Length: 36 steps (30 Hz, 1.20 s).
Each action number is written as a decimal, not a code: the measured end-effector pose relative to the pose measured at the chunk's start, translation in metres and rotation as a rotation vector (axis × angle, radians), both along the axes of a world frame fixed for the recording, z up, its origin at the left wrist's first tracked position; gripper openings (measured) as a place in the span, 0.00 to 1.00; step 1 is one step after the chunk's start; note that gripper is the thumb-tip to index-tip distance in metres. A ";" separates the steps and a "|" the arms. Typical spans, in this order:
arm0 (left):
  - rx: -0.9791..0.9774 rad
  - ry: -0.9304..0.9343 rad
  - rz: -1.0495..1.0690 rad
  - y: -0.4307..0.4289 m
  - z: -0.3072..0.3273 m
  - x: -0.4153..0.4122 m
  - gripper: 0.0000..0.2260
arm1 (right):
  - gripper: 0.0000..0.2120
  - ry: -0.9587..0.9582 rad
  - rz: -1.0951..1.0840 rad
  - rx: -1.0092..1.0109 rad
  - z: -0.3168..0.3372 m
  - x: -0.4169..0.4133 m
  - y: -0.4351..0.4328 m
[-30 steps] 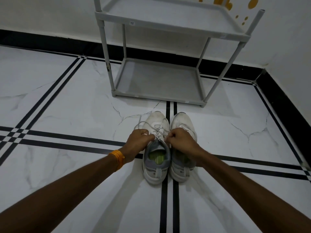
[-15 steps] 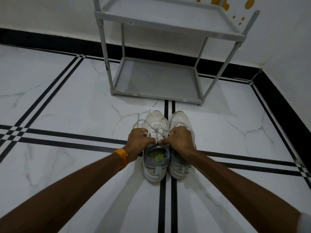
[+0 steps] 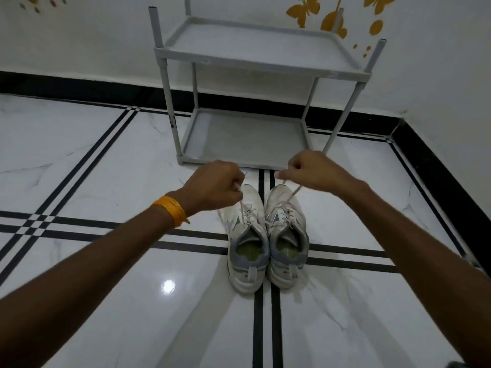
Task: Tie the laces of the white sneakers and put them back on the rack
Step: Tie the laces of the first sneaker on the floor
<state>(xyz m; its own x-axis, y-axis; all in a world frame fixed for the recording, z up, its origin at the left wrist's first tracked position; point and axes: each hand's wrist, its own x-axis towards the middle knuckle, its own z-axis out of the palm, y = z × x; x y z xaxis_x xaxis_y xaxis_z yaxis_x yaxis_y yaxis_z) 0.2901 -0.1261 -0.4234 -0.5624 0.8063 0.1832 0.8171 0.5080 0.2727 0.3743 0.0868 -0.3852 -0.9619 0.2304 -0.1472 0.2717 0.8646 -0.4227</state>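
Note:
Two white sneakers stand side by side on the floor, toes toward the rack: the left sneaker (image 3: 247, 261) and the right sneaker (image 3: 289, 251). Both hands are lifted above the toes and spread apart. My left hand (image 3: 215, 188), with an orange band at the wrist, is closed on a lace end (image 3: 242, 208) that runs down into the left sneaker's lacing. My right hand (image 3: 310, 170) pinches another lace end (image 3: 292, 195), stretched taut across the right sneaker's toe; which shoe it belongs to is unclear. The grey two-shelf rack (image 3: 247, 144) stands just beyond, with nothing on either shelf.
The floor is white marble tile (image 3: 106, 168) with black stripe lines. The rack stands against a white wall with a black skirting (image 3: 79, 83) and orange butterfly stickers (image 3: 305, 9). Another wall with the same skirting closes the right side (image 3: 438, 168).
Both hands have risen from the left sneaker's tongue and moved apart, drawing the lace ends up and outward. The view has tilted up, showing more of the rack and wall.

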 end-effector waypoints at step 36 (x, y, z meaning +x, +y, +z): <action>0.207 -0.351 0.102 0.048 0.038 0.003 0.19 | 0.08 0.368 0.011 -1.027 0.089 -0.008 -0.054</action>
<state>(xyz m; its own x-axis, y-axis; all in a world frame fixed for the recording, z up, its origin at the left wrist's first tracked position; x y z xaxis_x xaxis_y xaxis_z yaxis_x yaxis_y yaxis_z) 0.2935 -0.0781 -0.3855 -0.6945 0.7097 0.1182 0.6047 0.4868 0.6303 0.3665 0.0328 -0.2962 -0.9877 0.1532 0.0323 -0.0242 0.0544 -0.9982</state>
